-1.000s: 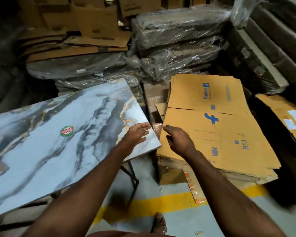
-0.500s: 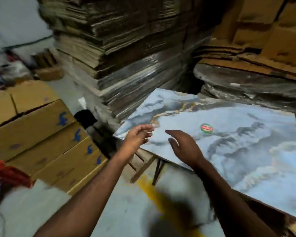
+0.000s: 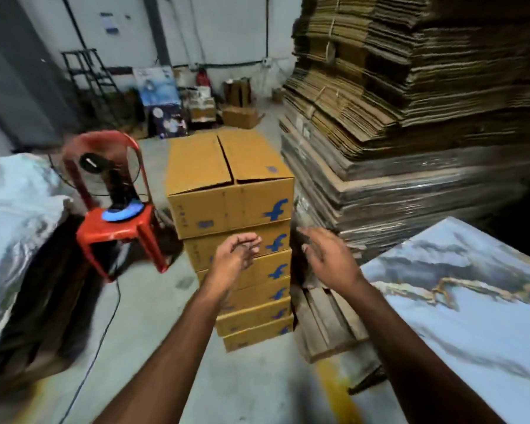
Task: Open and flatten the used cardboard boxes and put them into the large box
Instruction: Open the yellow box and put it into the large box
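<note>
Head view: both hands (empty) before stacked boxes (image 3: 230,191).

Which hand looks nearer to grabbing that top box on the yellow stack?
Probably the left hand: it hovers, empty, right in front of the stack, below the top box. The right hand, also empty, sits off the stack's right edge.

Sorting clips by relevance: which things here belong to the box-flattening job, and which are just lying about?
Job:
stack of closed boxes
bundles of flattened cardboard
left hand and right hand, both empty

Lying about:
red chair
fan
marble-pattern board
ladder
</note>
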{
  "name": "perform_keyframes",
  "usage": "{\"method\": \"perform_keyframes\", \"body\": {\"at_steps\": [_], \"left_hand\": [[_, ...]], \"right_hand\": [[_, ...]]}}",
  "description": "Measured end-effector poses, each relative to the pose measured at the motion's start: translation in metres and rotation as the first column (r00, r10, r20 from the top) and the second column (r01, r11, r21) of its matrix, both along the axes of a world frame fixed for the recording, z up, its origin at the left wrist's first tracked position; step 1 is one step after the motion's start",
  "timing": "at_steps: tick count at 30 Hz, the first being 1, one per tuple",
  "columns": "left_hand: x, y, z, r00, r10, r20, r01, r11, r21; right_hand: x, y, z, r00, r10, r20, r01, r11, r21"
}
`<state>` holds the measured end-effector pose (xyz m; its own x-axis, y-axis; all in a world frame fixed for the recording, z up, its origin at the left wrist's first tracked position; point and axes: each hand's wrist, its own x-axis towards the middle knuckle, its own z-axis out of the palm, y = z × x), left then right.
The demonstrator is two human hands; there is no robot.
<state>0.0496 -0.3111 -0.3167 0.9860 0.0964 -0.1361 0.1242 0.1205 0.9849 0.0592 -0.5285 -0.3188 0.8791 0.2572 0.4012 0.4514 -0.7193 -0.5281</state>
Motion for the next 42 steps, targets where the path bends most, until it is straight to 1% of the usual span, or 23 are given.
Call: {"method": "perform_keyframes", "body": {"at_steps": [4,6,9,12,14,16,18,19,22,25,26,27,28,29,32,35,36,37,38,39,40,41,42], "left_hand": [[0.017,0.04,-0.011,0.992,0.121,-0.025,-0.122,0.992,-0.016],[0.029,0.052,-0.01,0.986,0.168,-0.022,-0.169,0.986,-0.017],[0.06,0.07,-0.007,0.975,0.222,0.024,-0.222,0.975,0.01],[0.1,0.082,-0.003,0.963,0.249,0.107,-0.26,0.961,0.099],[0.126,0.085,0.0,0.947,0.26,0.191,-0.298,0.93,0.215],[0.152,0.088,0.001,0.929,0.25,0.273,-0.337,0.876,0.345],[0.18,0.093,-0.004,0.905,0.251,0.342,-0.393,0.8,0.453],[0.193,0.096,-0.008,0.886,0.266,0.379,-0.438,0.746,0.501],[0.227,0.107,-0.02,0.828,0.307,0.469,-0.559,0.519,0.647],[0.247,0.117,-0.026,0.846,0.33,0.419,-0.503,0.234,0.832],[0.25,0.12,-0.028,0.841,0.362,0.402,-0.483,0.169,0.859],[0.252,0.123,-0.03,0.824,0.412,0.39,-0.478,0.135,0.868],[0.253,0.125,-0.031,0.799,0.472,0.373,-0.482,0.129,0.867],[0.253,0.127,-0.031,0.774,0.533,0.343,-0.485,0.149,0.862],[0.252,0.134,-0.03,0.7,0.683,0.209,-0.514,0.278,0.811],[0.248,0.133,-0.032,0.673,0.721,0.162,-0.604,0.41,0.684],[0.246,0.129,-0.032,0.661,0.736,0.147,-0.646,0.458,0.611],[0.244,0.125,-0.034,0.643,0.759,0.102,-0.682,0.507,0.527],[0.241,0.121,-0.034,0.623,0.781,0.039,-0.711,0.545,0.444],[0.24,0.118,-0.035,0.604,0.796,-0.024,-0.733,0.567,0.376],[0.24,0.114,-0.036,0.593,0.803,-0.068,-0.747,0.579,0.327],[0.241,0.112,-0.037,0.586,0.806,-0.086,-0.758,0.583,0.292],[0.241,0.11,-0.037,0.584,0.807,-0.085,-0.767,0.584,0.267]], "right_hand": [[0.045,0.036,-0.002,0.997,0.069,-0.03,-0.07,0.997,-0.015],[0.07,0.049,-0.001,0.997,0.073,-0.036,-0.074,0.997,-0.014],[0.111,0.065,0.001,0.997,0.072,-0.04,-0.071,0.997,0.016],[0.155,0.076,-0.001,0.997,0.076,-0.028,-0.076,0.997,0.023],[0.185,0.077,-0.003,0.996,0.088,-0.032,-0.088,0.996,0.017],[0.213,0.076,-0.005,0.997,0.07,-0.038,-0.07,0.998,0.008],[0.24,0.074,-0.007,0.999,0.039,-0.03,-0.039,0.999,-0.015],[0.253,0.074,-0.009,1.0,0.025,-0.013,-0.025,0.999,-0.033],[0.287,0.078,-0.013,0.999,-0.045,0.015,0.046,0.996,-0.079],[0.311,0.085,-0.025,0.989,-0.146,0.021,0.147,0.979,-0.141],[0.315,0.087,-0.031,0.984,-0.169,0.046,0.175,0.97,-0.167],[0.317,0.09,-0.037,0.98,-0.182,0.083,0.195,0.963,-0.184],[0.318,0.093,-0.042,0.974,-0.193,0.118,0.212,0.959,-0.188],[0.318,0.095,-0.045,0.968,-0.203,0.146,0.228,0.957,-0.181],[0.318,0.101,-0.048,0.956,-0.226,0.189,0.26,0.949,-0.178],[0.313,0.105,-0.049,0.94,-0.305,0.155,0.327,0.933,-0.149],[0.311,0.106,-0.051,0.925,-0.363,0.113,0.375,0.92,-0.114],[0.309,0.106,-0.052,0.905,-0.424,0.03,0.425,0.903,-0.062],[0.305,0.105,-0.052,0.879,-0.465,-0.101,0.469,0.883,0.013],[0.303,0.105,-0.05,0.842,-0.472,-0.26,0.51,0.854,0.104],[0.301,0.105,-0.048,0.798,-0.442,-0.408,0.55,0.812,0.195],[0.299,0.105,-0.045,0.765,-0.398,-0.505,0.578,0.771,0.267],[0.297,0.105,-0.043,0.755,-0.366,-0.545,0.588,0.744,0.316]]}}
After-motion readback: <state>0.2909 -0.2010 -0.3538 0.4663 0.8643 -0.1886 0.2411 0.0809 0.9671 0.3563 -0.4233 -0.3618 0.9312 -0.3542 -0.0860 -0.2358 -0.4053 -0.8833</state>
